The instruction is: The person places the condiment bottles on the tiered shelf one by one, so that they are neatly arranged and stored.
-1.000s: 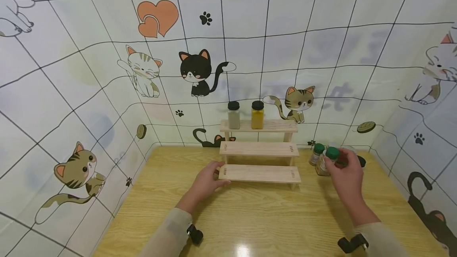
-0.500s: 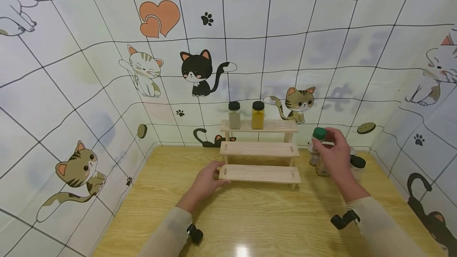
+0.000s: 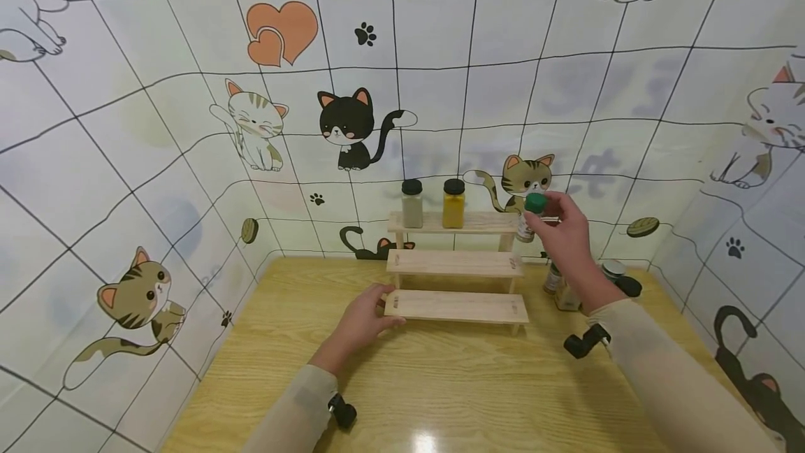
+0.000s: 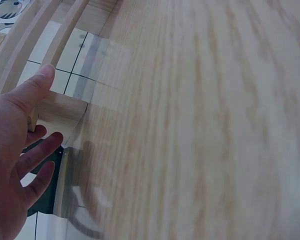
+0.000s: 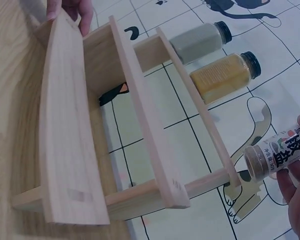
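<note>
In the head view my right hand (image 3: 569, 236) grips a small spice jar (image 3: 525, 228) with a green cap, held in the air beside the right end of the rack's top tier. Its printed label shows in the right wrist view, where the spice jar (image 5: 276, 154) is tilted. My left hand (image 3: 363, 317) pinches the left end of the lowest board of a three-tier wooden rack (image 3: 455, 306). The left wrist view has the thumb above the board and fingers below. On the top tier stand a black-capped jar of pale grey powder (image 3: 411, 207) and a black-capped jar of yellow powder (image 3: 453, 207).
Right of the rack, on the wood-grain table (image 3: 478, 383), stand a small jar (image 3: 552, 279), a squarer jar (image 3: 567, 298) and a black-lidded jar (image 3: 629, 287), partly behind my right arm. A cat-print wall covering (image 3: 434, 103) rises behind and at both sides.
My right hand has lifted the green-capped spice jar off the table and carried it up and left toward the rack's top tier. My left hand stays on the lowest board.
</note>
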A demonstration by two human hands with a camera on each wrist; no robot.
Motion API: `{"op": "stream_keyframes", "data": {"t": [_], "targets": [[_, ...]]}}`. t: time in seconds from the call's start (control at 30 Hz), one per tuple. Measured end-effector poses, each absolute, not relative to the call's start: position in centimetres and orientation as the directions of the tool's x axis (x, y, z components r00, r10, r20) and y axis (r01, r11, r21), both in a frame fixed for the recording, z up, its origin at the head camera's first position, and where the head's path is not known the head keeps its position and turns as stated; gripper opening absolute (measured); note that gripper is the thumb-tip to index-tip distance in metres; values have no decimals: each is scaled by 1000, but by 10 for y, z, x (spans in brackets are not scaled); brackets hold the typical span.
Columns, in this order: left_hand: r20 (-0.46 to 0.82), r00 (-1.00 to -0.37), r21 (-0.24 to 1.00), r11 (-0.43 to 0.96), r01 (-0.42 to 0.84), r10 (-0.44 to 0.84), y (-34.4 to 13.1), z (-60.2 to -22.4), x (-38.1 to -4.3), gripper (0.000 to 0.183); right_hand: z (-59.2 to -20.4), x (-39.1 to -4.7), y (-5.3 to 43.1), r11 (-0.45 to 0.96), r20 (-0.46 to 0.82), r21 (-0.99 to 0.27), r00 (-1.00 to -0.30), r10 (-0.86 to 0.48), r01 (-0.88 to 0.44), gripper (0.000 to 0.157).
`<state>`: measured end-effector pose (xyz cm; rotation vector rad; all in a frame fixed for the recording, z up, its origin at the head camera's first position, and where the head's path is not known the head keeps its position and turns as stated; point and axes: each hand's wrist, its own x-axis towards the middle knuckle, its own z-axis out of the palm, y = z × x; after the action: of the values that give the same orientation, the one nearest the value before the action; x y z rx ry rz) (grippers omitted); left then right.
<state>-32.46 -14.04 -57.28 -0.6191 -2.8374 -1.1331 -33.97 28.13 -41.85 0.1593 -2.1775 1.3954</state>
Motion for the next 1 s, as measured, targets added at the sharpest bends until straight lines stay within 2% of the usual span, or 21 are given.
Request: {"op": "stream_keyframes", "data": {"t": [0.37,0.67,1.0], "targets": [[154,-923,666,652,361,353,-142,-570,-323,79,-407,-374,265,422,503,-805,-857,112,-417,46],[151,-923,689,632,356,355,-140,-569,-321,78,-403,-386,256,442,439,-824,-892,105,-353,50],[150,-926,689,634,350,348,-140,-570,-321,79,-419,-404,250,437,451,-820,-888,92,-371,46]]}}
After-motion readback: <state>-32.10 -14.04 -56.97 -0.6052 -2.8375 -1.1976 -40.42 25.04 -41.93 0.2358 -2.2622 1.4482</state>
